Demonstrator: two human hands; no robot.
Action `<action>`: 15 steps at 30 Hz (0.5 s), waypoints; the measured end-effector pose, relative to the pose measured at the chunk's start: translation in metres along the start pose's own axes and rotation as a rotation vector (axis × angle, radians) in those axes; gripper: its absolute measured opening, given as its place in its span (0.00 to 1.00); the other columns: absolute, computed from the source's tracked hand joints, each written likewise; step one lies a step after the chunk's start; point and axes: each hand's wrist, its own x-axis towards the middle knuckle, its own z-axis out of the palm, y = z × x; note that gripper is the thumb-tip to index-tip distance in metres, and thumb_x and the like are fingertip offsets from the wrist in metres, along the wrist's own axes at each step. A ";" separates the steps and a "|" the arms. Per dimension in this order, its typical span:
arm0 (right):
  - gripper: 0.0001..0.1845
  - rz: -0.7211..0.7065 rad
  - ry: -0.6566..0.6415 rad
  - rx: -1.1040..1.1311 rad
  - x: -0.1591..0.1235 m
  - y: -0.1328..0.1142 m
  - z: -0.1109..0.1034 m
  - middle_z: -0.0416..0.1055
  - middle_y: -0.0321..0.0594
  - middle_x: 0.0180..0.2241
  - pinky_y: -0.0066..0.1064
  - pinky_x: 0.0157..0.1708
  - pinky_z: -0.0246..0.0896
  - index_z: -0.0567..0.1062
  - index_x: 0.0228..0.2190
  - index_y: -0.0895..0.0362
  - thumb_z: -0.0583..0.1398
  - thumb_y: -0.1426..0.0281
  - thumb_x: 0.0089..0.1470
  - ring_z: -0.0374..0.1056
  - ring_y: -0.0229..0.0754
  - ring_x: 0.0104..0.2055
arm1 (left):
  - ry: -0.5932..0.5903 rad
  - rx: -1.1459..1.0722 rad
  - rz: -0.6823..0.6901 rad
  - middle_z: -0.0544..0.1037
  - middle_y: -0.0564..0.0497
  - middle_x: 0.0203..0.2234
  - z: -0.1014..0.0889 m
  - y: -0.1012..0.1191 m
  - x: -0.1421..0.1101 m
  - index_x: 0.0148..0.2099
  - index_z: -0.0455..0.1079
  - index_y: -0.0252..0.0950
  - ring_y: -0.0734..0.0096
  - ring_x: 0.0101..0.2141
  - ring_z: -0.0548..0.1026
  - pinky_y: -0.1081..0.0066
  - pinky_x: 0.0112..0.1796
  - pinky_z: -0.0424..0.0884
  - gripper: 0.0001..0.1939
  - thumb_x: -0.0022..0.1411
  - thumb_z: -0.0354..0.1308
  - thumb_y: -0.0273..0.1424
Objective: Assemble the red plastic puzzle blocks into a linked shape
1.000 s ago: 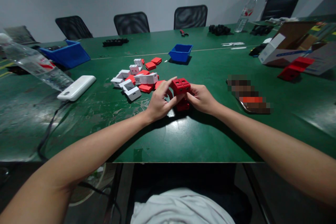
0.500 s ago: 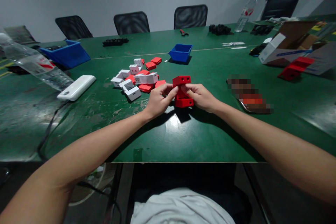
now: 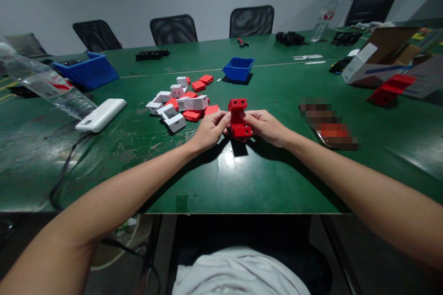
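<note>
Between my two hands, just above the green table [image 3: 207, 184], is a red U-shaped plastic bracket [image 3: 238, 120] with round holes in its end blocks. My left hand [image 3: 212, 130] pinches its left side, thumb on top. My right hand [image 3: 266, 127] grips the right side, its thumb pressed against the inner part. Fingers beneath the bracket are partly hidden. To the left lies a loose pile of similar parts, among them a white bracket [image 3: 176, 122] and a red piece [image 3: 192, 115], several of each colour.
A small blue bin [image 3: 238, 70] stands beyond my hands, with a larger blue bin [image 3: 90, 73] at left. A white power bank [image 3: 101, 116] lies beside a plastic bottle [image 3: 51, 84]. At right are a blurred phone-like object [image 3: 327, 124], another red bracket [image 3: 391, 90] and a cardboard box [image 3: 367, 67].
The red bracket has turned slightly in my hands and its lower end has shifted a little left and up. My left thumb has drawn back to the bracket's left edge.
</note>
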 end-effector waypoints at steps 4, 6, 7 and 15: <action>0.26 0.014 0.005 0.008 -0.001 -0.002 0.001 0.78 0.39 0.25 0.28 0.24 0.73 0.78 0.31 0.58 0.70 0.47 0.44 0.73 0.38 0.24 | 0.002 0.027 0.013 0.73 0.53 0.24 0.000 0.000 -0.001 0.37 0.71 0.34 0.76 0.24 0.71 0.74 0.28 0.70 0.22 0.68 0.54 0.49; 0.25 0.016 0.015 -0.005 -0.001 -0.003 0.001 0.77 0.39 0.24 0.29 0.24 0.73 0.78 0.30 0.58 0.71 0.49 0.44 0.73 0.38 0.24 | 0.001 0.035 0.012 0.74 0.53 0.25 0.000 0.001 -0.001 0.40 0.71 0.33 0.76 0.24 0.71 0.74 0.28 0.70 0.21 0.68 0.53 0.48; 0.24 0.015 0.022 -0.013 -0.001 -0.002 0.000 0.76 0.38 0.23 0.29 0.25 0.73 0.78 0.30 0.58 0.71 0.50 0.44 0.73 0.38 0.24 | -0.001 0.038 0.011 0.74 0.53 0.26 0.000 0.001 -0.002 0.41 0.71 0.33 0.76 0.24 0.71 0.74 0.29 0.70 0.21 0.68 0.53 0.48; 0.23 -0.019 0.072 -0.045 0.002 0.002 -0.002 0.72 0.36 0.21 0.28 0.26 0.70 0.78 0.27 0.57 0.71 0.49 0.44 0.70 0.36 0.22 | -0.016 0.065 0.032 0.78 0.48 0.36 0.000 0.002 -0.003 0.48 0.71 0.34 0.73 0.30 0.75 0.72 0.32 0.74 0.21 0.69 0.52 0.47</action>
